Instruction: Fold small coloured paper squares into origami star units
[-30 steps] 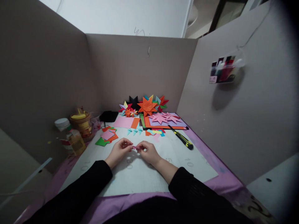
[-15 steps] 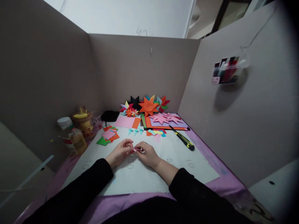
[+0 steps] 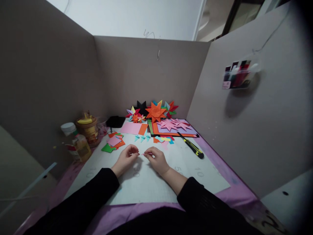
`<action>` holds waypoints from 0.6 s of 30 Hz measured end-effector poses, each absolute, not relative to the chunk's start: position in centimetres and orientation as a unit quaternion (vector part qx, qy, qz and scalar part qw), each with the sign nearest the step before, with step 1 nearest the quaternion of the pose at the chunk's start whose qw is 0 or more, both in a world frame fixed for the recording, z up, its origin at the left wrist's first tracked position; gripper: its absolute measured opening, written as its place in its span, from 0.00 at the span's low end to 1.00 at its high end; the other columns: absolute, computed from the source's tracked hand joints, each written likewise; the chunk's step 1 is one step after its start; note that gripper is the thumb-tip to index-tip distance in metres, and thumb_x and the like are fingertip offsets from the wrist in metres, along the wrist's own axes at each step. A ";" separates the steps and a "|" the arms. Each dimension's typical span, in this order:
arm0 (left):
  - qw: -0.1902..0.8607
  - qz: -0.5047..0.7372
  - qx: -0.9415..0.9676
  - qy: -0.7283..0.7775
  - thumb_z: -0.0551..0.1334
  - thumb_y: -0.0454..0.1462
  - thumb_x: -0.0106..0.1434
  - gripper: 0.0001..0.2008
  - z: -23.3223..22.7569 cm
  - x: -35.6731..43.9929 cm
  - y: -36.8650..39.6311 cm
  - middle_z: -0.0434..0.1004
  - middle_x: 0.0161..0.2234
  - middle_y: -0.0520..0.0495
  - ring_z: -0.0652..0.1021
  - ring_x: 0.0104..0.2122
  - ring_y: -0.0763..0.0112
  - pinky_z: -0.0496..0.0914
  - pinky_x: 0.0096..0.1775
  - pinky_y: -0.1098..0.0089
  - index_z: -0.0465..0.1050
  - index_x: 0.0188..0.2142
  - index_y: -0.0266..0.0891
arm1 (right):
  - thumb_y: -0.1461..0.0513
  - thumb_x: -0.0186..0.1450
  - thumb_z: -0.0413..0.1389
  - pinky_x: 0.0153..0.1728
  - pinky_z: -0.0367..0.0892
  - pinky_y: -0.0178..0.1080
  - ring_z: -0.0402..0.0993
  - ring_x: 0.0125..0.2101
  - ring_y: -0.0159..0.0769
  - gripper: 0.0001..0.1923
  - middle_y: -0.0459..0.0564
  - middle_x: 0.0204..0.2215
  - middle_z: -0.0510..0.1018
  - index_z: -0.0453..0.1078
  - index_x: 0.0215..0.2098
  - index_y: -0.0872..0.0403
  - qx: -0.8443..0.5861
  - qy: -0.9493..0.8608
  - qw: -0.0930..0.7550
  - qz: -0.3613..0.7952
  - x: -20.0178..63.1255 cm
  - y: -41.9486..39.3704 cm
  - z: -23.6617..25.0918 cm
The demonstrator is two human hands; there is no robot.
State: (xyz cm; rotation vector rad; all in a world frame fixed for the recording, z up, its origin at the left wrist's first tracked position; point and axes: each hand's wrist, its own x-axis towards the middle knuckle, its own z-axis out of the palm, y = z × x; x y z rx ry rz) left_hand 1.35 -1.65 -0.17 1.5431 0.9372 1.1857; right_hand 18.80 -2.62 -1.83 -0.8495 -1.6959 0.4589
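Observation:
A tiny pink paper piece (image 3: 142,153) is pinched between the fingertips of my left hand (image 3: 126,160) and my right hand (image 3: 157,160), a little above the white cutting mat (image 3: 146,182). Both hands have black sleeves and meet near the mat's middle. Beyond them lie three small cyan folded triangles (image 3: 141,138) and a small stack of coloured paper squares (image 3: 113,142).
Folded paper stars (image 3: 154,111) stand at the back wall, with pink stars on coloured sheets (image 3: 173,125). A yellow-black utility knife (image 3: 192,147) lies at the right. Jars and a bottle (image 3: 80,138) stand at the left. Cardboard walls enclose the desk; a clear holder (image 3: 238,74) hangs on the right wall.
My hands have lifted slightly and moved a little apart, with the pink piece still held between the fingertips. The view has shifted slightly.

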 end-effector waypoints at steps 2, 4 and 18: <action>0.358 0.474 0.714 0.371 0.61 0.36 0.54 0.04 0.1 1.3 -2.0 0.69 0.31 0.49 0.71 0.32 0.72 0.67 0.32 0.73 0.69 0.29 0.37 | 0.60 0.60 0.56 0.33 0.68 0.36 0.71 0.31 0.33 0.04 0.48 0.28 0.74 0.71 0.30 0.54 -0.371 -0.699 0.569 0.226 18.9 -2.5 -1.8; 0.300 0.459 0.760 0.349 0.60 0.36 0.55 0.03 0.3 1.4 -2.4 0.69 0.32 0.47 0.71 0.34 0.70 0.68 0.31 0.73 0.70 0.29 0.38 | 0.60 0.59 0.57 0.33 0.69 0.36 0.71 0.31 0.33 0.05 0.48 0.28 0.74 0.71 0.30 0.54 -0.375 -0.691 0.566 0.248 18.9 -2.5 -1.9; 0.378 0.435 0.712 0.402 0.61 0.39 0.57 0.08 0.4 1.8 -2.2 0.75 0.29 0.48 0.73 0.30 0.70 0.66 0.33 0.73 0.74 0.30 0.36 | 0.61 0.58 0.57 0.34 0.67 0.37 0.70 0.31 0.34 0.04 0.48 0.29 0.74 0.67 0.29 0.54 -0.376 -0.675 0.555 0.307 18.2 -2.9 -1.6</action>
